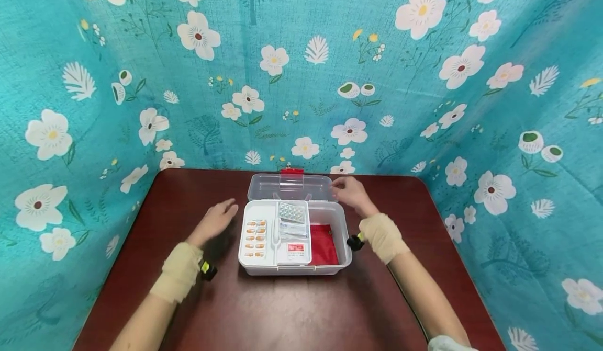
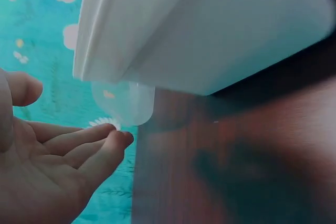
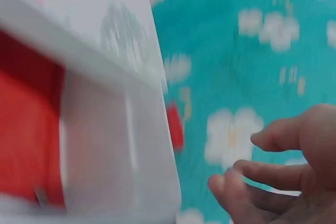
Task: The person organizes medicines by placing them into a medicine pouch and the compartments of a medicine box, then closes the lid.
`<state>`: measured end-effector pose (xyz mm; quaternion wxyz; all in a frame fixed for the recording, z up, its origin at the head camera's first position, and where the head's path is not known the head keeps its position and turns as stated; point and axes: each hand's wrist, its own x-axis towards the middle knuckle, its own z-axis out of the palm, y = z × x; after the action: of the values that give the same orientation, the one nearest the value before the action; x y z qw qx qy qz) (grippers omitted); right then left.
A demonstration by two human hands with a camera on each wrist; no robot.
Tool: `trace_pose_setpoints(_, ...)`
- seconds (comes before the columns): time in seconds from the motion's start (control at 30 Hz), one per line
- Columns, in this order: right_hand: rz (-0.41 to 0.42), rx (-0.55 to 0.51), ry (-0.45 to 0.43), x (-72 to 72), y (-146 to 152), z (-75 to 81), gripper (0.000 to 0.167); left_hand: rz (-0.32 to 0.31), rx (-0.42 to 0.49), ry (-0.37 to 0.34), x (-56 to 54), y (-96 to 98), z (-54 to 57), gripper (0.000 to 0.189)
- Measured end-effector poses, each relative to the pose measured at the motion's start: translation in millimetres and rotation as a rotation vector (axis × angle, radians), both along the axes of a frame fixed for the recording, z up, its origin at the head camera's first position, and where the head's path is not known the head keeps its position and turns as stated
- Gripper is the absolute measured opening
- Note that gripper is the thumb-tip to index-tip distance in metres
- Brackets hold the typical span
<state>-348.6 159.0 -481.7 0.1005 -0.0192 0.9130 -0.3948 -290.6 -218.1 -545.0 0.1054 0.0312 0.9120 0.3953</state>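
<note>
Fingers of my left hand (image 1: 214,221) lie straight and loose, holding nothing, just beside the left wall of the white plastic medicine box (image 1: 340,220) on the dark red-brown surface (image 1: 282,309). My right hand (image 1: 350,193) hovers at the right end of the box's clear hinged lid (image 1: 266,186), which lies folded back behind the box with its red latch (image 1: 292,171) at the far edge; those fingers are relaxed and gripping nothing, and whether they touch the lid I cannot tell. Inside the box a white tray (image 1: 245,230) fills the left part. It carries a blister sheet of orange capsules (image 1: 256,238), a silver blister pack (image 1: 291,212) and a white carton with a red label (image 1: 295,249). Right of the tray, a red pouch (image 1: 324,244) lies lower in the box. Turquoise cloth with white flowers (image 1: 424,79) hangs round the surface on three sides.
</note>
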Motion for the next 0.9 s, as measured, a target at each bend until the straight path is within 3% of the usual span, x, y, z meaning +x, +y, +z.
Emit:
trace_pose_setpoints(0.13,0.029,-0.012,-0.175,-39.4,35.0,-20.2,0.039,-0.014,0.099,-0.165,-45.9,1.3,-6.0,0.064)
trace_pose_setpoints(0.23,0.072,-0.007,-0.33,-57.5,52.5,-42.5,0.047,-0.012,0.238,-0.32,-70.8,4.3,-19.2,0.062)
trace_pose_setpoints(0.37,0.121,0.0,-0.5,-71.2,59.9,-65.7,0.057,-0.023,0.35,-0.465,-93.4,10.2,-38.8,0.052)
trace_pose_setpoints(0.47,0.133,-0.086,-0.562,-79.6,55.7,-75.8,0.051,-0.055,0.392,-0.486,-103.1,16.4,-44.2,0.043)
trace_pose_setpoints(0.6,0.212,-0.165,-0.516,-93.2,45.8,-78.3,0.042,-0.072,0.429,-0.449,-113.0,21.1,-40.2,0.033)
trace_pose_setpoints(0.73,0.267,-0.141,-0.368,-103.8,38.9,-69.1,0.042,-0.083,0.459,-0.388,-122.9,20.1,-31.9,0.039)
trace_pose_setpoints(0.9,0.165,-0.17,-0.227,-99.2,35.3,-51.5,0.057,-0.085,0.507,-0.3,-123.1,15.5,-12.2,0.047)
